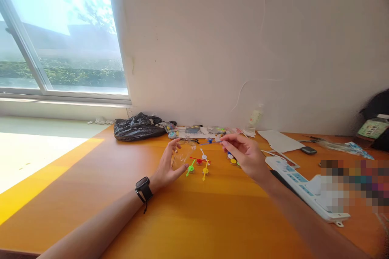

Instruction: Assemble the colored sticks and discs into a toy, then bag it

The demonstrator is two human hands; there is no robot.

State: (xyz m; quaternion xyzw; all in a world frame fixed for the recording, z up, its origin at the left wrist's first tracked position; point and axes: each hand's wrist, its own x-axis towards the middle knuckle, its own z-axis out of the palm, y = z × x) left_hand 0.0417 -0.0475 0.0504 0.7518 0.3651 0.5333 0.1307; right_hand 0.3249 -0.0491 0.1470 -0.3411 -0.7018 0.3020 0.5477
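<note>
My right hand point(243, 153) is raised above the table, its thumb and forefinger pinching one end of a thin blue arrow point(209, 141) with a wider blue middle. My left hand point(168, 166) is open, thumb and fingers apart, with clear plastic film point(184, 156) behind it; whether they touch I cannot tell. Just right of this hand several small arrow spinners stand on the table: a green spinner point(190, 168), a red spinner point(199, 161), a yellow spinner point(206, 171) and a white spinner point(204, 156). Several small round pieces point(232, 162) are partly hidden by my right hand.
A black plastic bag point(138, 126) lies at the back left, near small clutter on white paper point(206, 131). A white power strip point(304, 188) runs along the right, with a black car-key-like object point(308, 150) behind it. A bottle point(255, 117) stands against the wall.
</note>
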